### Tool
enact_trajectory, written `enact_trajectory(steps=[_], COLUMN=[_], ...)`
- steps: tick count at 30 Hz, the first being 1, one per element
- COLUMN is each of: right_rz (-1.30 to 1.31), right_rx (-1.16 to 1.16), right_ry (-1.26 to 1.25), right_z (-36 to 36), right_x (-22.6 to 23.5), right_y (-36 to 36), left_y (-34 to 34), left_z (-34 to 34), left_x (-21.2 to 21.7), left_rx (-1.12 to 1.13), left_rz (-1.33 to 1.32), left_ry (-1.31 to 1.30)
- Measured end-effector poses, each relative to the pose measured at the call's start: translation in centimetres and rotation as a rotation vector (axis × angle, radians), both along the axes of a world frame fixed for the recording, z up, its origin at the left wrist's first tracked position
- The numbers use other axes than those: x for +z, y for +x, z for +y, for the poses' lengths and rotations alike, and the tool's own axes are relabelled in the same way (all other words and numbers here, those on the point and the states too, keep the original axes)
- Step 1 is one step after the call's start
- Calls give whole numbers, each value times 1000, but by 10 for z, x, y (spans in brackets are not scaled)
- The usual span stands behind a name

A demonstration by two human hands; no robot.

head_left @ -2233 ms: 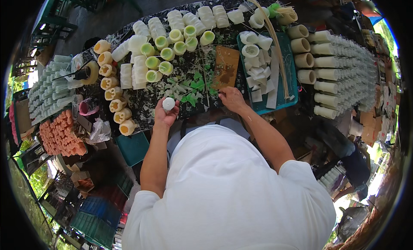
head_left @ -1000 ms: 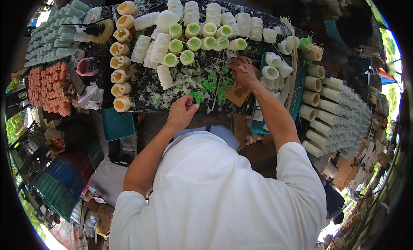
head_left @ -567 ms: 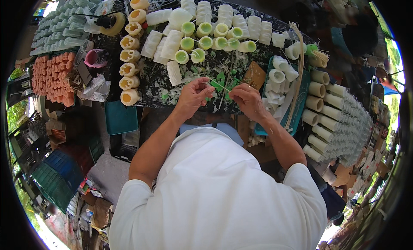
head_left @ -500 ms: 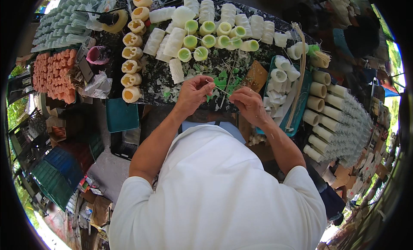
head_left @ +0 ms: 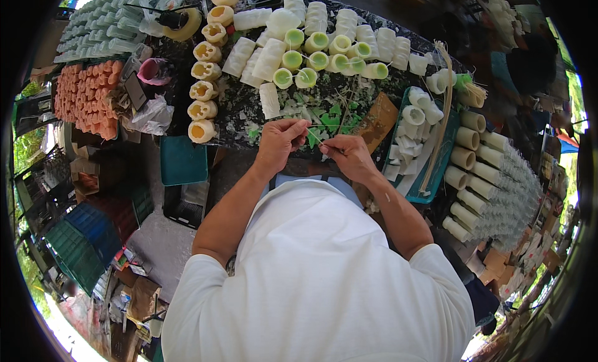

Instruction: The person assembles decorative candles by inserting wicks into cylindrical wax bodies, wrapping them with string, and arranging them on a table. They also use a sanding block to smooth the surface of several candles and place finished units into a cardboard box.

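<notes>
The fingers of the left hand (head_left: 280, 138) and the right hand (head_left: 346, 155) pinch the two ends of a thin pale string (head_left: 315, 136), just above the dark worktop (head_left: 237, 116). The string looks very light and bendy, and easy to drop, so the ends look like the best place to hold it. Green leaf bits (head_left: 333, 118) lie just behind it. White tubes (head_left: 269, 58) and green-filled cups (head_left: 305, 77) stand farther back. The string is too thin to see well.

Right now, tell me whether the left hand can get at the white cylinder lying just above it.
Probably yes. The left hand sits just below the white cylinder, with only scraps on the tabletop between them, though its fingers are pinching a thin strand.
</notes>
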State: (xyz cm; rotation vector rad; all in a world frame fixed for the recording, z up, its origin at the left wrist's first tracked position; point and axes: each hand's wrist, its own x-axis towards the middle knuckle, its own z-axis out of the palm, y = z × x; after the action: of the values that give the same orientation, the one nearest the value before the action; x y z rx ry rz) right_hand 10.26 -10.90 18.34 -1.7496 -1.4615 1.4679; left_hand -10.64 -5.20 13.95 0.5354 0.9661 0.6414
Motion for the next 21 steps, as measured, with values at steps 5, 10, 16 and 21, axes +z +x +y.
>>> enact_trajectory(steps=[5, 10, 16, 21], right_rz=[-203, -262, -372, -364], right_rx=[72, 62, 81, 33], right_ry=[88, 173, 363, 508], right_z=[-5, -8, 5, 11], right_x=[-16, -15, 17, 76], right_y=[11, 12, 10, 17], left_y=[-28, -25, -39, -63], left_z=[13, 56, 78, 29], left_x=[-57, -111, -121, -38], left_rx=[233, -164, -324, -40], left_rz=[211, 1359, 1114, 447], left_ry=[-81, 408, 219, 609])
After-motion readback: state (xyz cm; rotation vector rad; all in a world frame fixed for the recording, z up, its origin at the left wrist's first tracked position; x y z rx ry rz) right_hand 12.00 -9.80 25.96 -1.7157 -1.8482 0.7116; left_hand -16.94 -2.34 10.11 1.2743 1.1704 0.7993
